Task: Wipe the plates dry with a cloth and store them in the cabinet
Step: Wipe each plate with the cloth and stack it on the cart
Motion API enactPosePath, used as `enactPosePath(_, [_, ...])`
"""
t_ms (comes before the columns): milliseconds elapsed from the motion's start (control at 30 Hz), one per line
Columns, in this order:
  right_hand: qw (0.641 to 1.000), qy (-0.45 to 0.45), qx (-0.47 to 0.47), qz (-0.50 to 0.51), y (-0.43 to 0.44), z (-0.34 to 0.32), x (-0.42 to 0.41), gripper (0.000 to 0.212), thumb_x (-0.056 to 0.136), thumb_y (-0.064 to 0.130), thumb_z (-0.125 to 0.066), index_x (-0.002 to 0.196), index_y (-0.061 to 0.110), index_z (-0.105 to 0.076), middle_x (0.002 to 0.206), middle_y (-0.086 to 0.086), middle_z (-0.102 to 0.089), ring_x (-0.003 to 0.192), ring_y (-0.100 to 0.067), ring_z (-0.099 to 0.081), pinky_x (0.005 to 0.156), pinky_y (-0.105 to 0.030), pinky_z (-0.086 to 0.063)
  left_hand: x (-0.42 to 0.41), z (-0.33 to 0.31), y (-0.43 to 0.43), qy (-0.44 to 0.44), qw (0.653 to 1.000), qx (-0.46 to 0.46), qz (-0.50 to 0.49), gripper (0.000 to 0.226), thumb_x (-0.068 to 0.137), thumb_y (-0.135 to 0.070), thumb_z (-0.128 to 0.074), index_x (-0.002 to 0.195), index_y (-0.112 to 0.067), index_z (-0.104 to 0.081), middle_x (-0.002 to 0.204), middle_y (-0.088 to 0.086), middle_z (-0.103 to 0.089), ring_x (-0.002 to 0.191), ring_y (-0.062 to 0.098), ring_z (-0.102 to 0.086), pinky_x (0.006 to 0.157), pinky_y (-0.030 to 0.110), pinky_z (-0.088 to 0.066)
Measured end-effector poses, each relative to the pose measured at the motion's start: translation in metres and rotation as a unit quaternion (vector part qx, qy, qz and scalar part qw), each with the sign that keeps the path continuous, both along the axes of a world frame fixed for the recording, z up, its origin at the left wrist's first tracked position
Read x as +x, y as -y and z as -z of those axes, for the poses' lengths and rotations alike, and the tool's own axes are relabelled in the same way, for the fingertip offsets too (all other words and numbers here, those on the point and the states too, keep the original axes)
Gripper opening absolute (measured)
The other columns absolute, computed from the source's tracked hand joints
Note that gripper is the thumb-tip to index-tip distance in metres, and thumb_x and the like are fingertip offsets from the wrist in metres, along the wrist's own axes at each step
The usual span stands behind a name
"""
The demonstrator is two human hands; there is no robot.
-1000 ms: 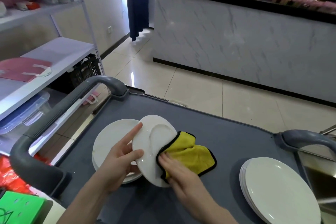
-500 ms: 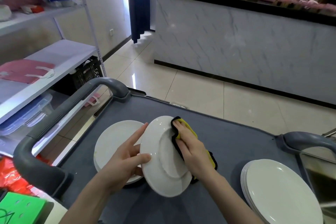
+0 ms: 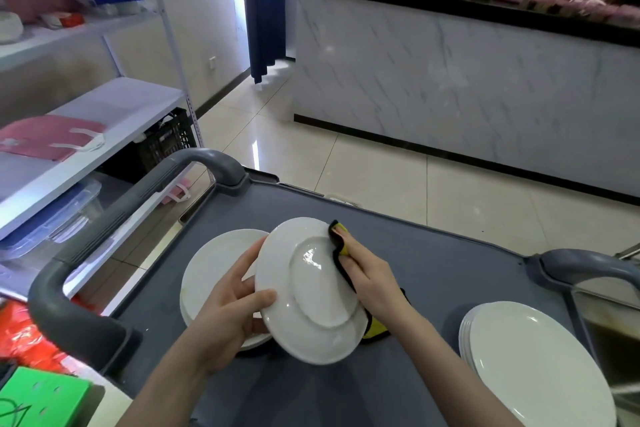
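Observation:
My left hand (image 3: 227, 317) grips a white plate (image 3: 311, 291) by its left rim and holds it tilted above the grey cart top (image 3: 450, 274), underside toward me. My right hand (image 3: 369, 279) presses a yellow cloth with black edging (image 3: 341, 246) against the plate's right rim; most of the cloth hangs hidden behind the plate, with a corner showing below. A stack of white plates (image 3: 211, 270) lies on the cart under my left hand. A second stack of white plates (image 3: 533, 357) sits at the cart's right.
The cart has grey handles at the left (image 3: 104, 229) and right (image 3: 588, 263). A white shelf unit (image 3: 114, 121) with pink bags and plastic boxes stands to the left. A marble-fronted counter (image 3: 467, 80) is across the tiled floor. A green box (image 3: 41, 399) is at bottom left.
The plate has been tilted so its underside faces me. My right hand with the cloth moved from the plate's lower right up to its upper right rim.

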State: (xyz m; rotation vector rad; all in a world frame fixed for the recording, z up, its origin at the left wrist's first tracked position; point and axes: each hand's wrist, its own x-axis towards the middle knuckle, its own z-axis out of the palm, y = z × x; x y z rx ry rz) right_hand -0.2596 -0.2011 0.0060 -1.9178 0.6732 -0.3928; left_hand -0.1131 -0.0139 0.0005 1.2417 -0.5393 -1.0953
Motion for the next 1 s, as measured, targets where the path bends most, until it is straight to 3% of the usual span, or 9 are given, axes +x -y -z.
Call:
enactPosePath(133, [1.0, 0.017, -0.022, 0.012, -0.02, 0.003, 0.004, 0.05, 0.098, 0.01, -0.047, 0.137, 0.042, -0.039, 0.145, 0.028, -0.033, 0.137, 0.013, -0.023, 0.119, -0.03, -0.019, 0.001, -0.002, 0.002, 0.007, 1.0, -0.003, 0.013, 0.072, 0.078, -0.009, -0.066, 0.136, -0.048, -0.049, 0.106, 0.015, -0.069, 0.083, 0.024, -0.066, 0.063, 0.039, -0.056])
enactPosePath(367, [0.969, -0.02, -0.177, -0.17, -0.066, -0.006, -0.004, 0.057, 0.097, 0.017, -0.043, 0.145, 0.043, -0.026, 0.154, 0.028, -0.017, 0.144, 0.006, -0.004, 0.118, -0.034, 0.0, 0.007, 0.002, 0.006, -0.041, 0.998, -0.006, -0.044, 0.074, 0.077, -0.001, -0.064, 0.141, -0.035, -0.048, 0.109, 0.018, -0.07, 0.085, 0.025, -0.069, 0.06, 0.04, -0.057])
enactPosePath(467, [0.956, -0.038, -0.208, -0.204, -0.069, 0.005, -0.027, 0.055, 0.098, 0.021, -0.04, 0.145, 0.044, -0.025, 0.154, 0.028, -0.016, 0.144, 0.005, -0.005, 0.118, -0.032, -0.001, 0.009, 0.005, 0.001, -0.054, 0.996, -0.003, -0.064, 0.078, 0.075, -0.001, -0.063, 0.14, -0.038, -0.047, 0.11, 0.017, -0.071, 0.086, 0.027, -0.069, 0.061, 0.044, -0.059])
enactPosePath(567, [0.967, -0.045, -0.162, -0.191, -0.058, 0.018, -0.048, 0.054, 0.097, 0.017, -0.041, 0.143, 0.042, -0.029, 0.153, 0.027, -0.022, 0.144, 0.005, -0.011, 0.119, -0.03, -0.009, 0.007, 0.005, -0.003, -0.046, 0.997, 0.007, -0.068, 0.08, 0.073, -0.002, -0.064, 0.14, -0.041, -0.046, 0.109, 0.014, -0.071, 0.085, 0.026, -0.068, 0.064, 0.042, -0.06])
enactPosePath(733, [0.996, -0.036, -0.053, -0.059, -0.028, 0.031, -0.049, 0.053, 0.098, 0.006, -0.048, 0.137, 0.04, -0.039, 0.148, 0.026, -0.03, 0.14, 0.008, -0.019, 0.12, -0.03, -0.017, 0.005, -0.002, -0.002, -0.026, 0.999, 0.005, -0.035, 0.086, 0.072, 0.002, -0.074, 0.135, -0.05, -0.049, 0.104, 0.015, -0.071, 0.081, 0.026, -0.067, 0.066, 0.043, -0.059])
enactPosePath(900, [1.0, 0.021, 0.0, 0.014, -0.022, 0.02, -0.017, 0.056, 0.099, 0.011, -0.046, 0.125, 0.059, -0.038, 0.147, 0.029, -0.03, 0.136, 0.015, -0.021, 0.112, -0.009, -0.017, 0.001, -0.007, 0.003, -0.033, 0.999, -0.007, -0.025, 0.081, 0.074, -0.002, -0.071, 0.135, -0.05, -0.05, 0.105, 0.014, -0.071, 0.082, 0.027, -0.067, 0.07, 0.046, -0.059])
enactPosePath(1000, [0.997, 0.026, 0.042, 0.056, -0.023, 0.022, -0.015, 0.047, 0.101, 0.014, -0.044, 0.133, 0.048, -0.042, 0.145, 0.028, -0.034, 0.135, 0.013, -0.026, 0.108, -0.004, -0.02, 0.005, -0.004, 0.002, -0.058, 0.997, -0.016, -0.055, 0.079, 0.074, -0.001, -0.07, 0.136, -0.046, -0.05, 0.108, 0.012, -0.071, 0.085, 0.026, -0.069, 0.065, 0.044, -0.059])
